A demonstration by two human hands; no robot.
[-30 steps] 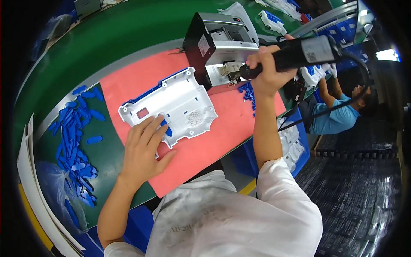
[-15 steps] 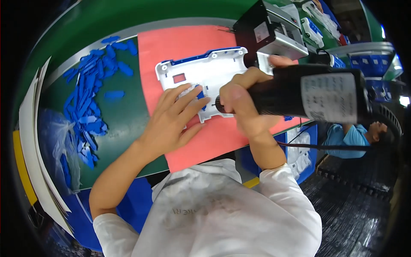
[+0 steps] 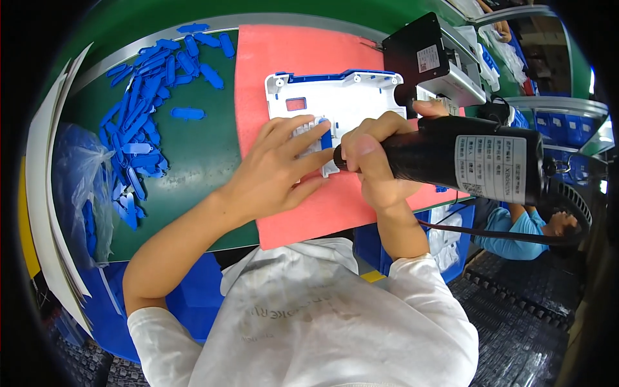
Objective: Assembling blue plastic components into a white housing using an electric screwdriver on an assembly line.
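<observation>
- My right hand (image 3: 380, 161) is wrapped firmly around a black power tool (image 3: 438, 155), held nearly level, its narrow end pointing left; I cannot tell whether its tip touches anything.
- My left hand (image 3: 267, 168) is unclenched, fingers a little spread, fingertips resting on a blue strip (image 3: 326, 137) in the white shell (image 3: 367, 100).
- The shell lies hollow side up on a pink mat (image 3: 303, 216), in front of me, its blue-edged side away from me; my hands cover much of its near part.
- A blue bin (image 3: 461, 258), low on my right beyond my forearm, holds white pieces (image 3: 443, 242).
- A clear plastic bag (image 3: 72, 155) on the left has blue pieces (image 3: 89, 229) inside.
- Loose blue parts (image 3: 145, 119) are heaped on the green table (image 3: 193, 161), left of the mat; one lies apart, nearer the mat.
- A black-and-silver machine (image 3: 412, 58) stands just beyond the shell's right end.
- The tool and its dark cable (image 3: 496, 222) block part of my view rightward, where a person in light blue (image 3: 516, 235) works.
</observation>
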